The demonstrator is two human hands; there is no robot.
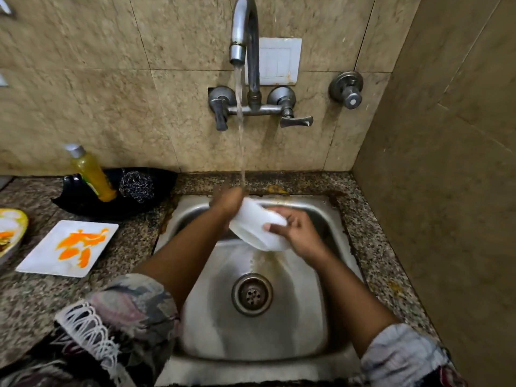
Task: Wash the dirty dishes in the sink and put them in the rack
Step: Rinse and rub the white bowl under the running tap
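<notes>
Over the steel sink (279, 339) I hold a white bowl (255, 227) tilted on its side. My right hand (297, 229) grips its rim from the right. My left hand (227, 199) is blurred at the bowl's upper left edge, under the stream of water from the tap (243, 32). A white square plate (69, 247) smeared with orange sauce lies on the counter to the left. Another dirty plate (9, 230) shows at the far left edge.
A black tray (81, 202) behind the square plate holds a yellow soap bottle (90, 171) and a steel scrubber (136, 185). The drain (252, 294) sits mid-sink. A tiled wall closes in on the right. No rack is in view.
</notes>
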